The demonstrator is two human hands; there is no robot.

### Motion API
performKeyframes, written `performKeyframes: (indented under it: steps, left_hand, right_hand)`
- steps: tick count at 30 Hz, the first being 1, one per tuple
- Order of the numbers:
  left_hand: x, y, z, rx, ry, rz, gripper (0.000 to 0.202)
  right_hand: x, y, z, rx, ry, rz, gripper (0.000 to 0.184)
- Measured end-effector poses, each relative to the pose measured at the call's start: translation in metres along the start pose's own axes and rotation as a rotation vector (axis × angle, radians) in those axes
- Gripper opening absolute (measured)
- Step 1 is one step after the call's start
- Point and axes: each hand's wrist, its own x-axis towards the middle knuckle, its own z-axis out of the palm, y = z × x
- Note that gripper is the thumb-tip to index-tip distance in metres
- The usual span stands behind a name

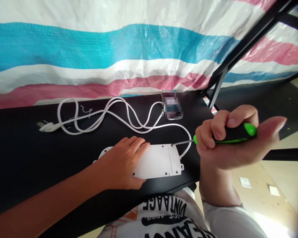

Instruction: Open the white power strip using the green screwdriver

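A white power strip point(157, 161) lies face down on the black table point(27, 155), its screw holes showing. My left hand point(123, 162) lies flat on its left half, fingers together, pressing it down. My right hand point(234, 138) is closed round the black and green handle of a screwdriver point(228, 136). The thin metal shaft points left and its tip sits at a screw hole near the strip's far right corner. The strip's white cable point(119, 115) loops over the table behind and ends in a plug point(46, 126) at the left.
A striped blue, pink and white tarp point(114, 49) hangs behind the table. A small blurred-out object point(172, 105) stands at the table's back edge. Black metal frame bars point(240, 46) run up at the right. Tan floor with paper scraps point(245, 182) shows at the lower right.
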Motion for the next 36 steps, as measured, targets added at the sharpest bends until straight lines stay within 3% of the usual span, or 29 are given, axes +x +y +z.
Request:
performKeyframes:
  steps: [7,14,24,30,33,36]
  left_hand:
    - [-0.001,0.000,0.000,0.015,0.019,0.022,0.067]
    - [-0.002,0.000,0.002,0.043,0.044,0.041,0.069]
    - [-0.001,0.001,0.003,0.040,0.060,0.056,0.068]
    - [-0.001,0.000,0.004,0.044,0.069,0.069,0.065]
    - [-0.002,-0.001,0.005,0.053,0.090,0.072,0.066]
    - [-0.003,-0.001,0.006,0.053,0.096,0.063,0.068]
  right_hand:
    - [-0.005,0.002,0.005,0.134,-0.009,0.008,0.036]
    - [-0.003,0.016,0.007,0.352,-0.037,-0.150,0.033]
    - [-0.004,0.028,0.014,0.121,0.026,-0.237,0.039]
    - [-0.001,0.027,0.010,0.214,-0.128,-0.098,0.051]
    - [0.000,0.030,0.008,0.328,-0.210,-0.099,0.041]
    - [0.001,0.033,0.006,0.304,-0.206,-0.115,0.040]
